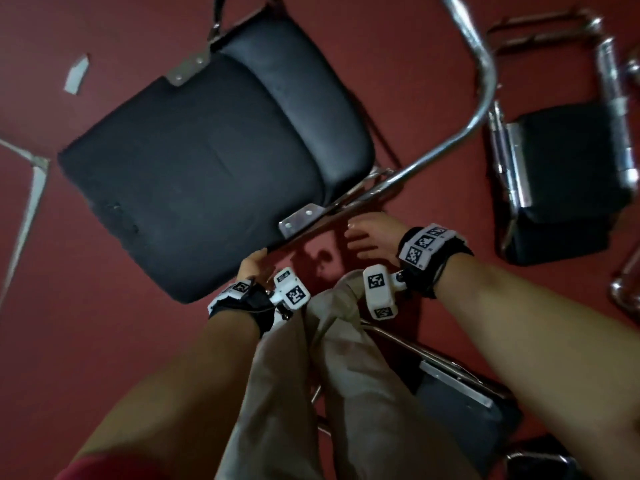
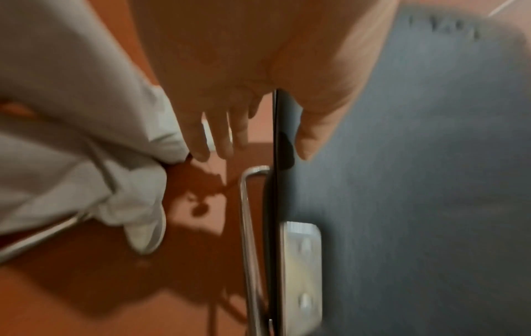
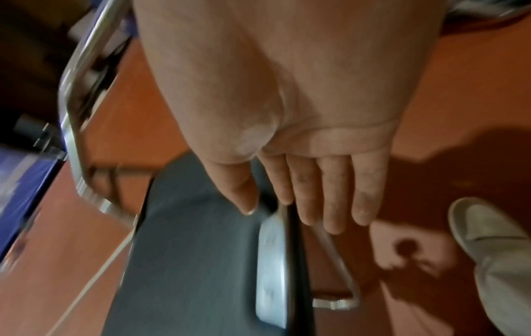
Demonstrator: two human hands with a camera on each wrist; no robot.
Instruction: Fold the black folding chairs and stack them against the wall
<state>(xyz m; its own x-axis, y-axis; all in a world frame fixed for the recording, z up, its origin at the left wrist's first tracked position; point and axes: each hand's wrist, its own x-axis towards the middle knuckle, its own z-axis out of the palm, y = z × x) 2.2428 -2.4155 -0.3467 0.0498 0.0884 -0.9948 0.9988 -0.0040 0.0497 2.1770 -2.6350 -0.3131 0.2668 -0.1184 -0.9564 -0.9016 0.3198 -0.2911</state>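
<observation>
A black folding chair (image 1: 207, 161) stands unfolded before me, its padded seat (image 2: 416, 181) tilted and its chrome frame (image 1: 485, 81) arching to the right. My left hand (image 1: 254, 263) is at the seat's near edge. In the left wrist view the thumb (image 2: 310, 136) lies on the black fabric while the straight fingers (image 2: 218, 136) hang past the edge. My right hand (image 1: 360, 233) hovers by the metal corner bracket (image 1: 301, 220), fingers spread and straight. Seen from the right wrist, the seat edge (image 3: 290, 250) runs between thumb and fingers (image 3: 330, 204).
A folded black chair (image 1: 561, 181) lies on the red floor at the right. Another chair (image 1: 460, 386) is at my lower right, behind my beige trouser legs (image 1: 346, 375). A paper scrap (image 1: 76, 74) and white tape lines (image 1: 31, 188) mark the floor at the left.
</observation>
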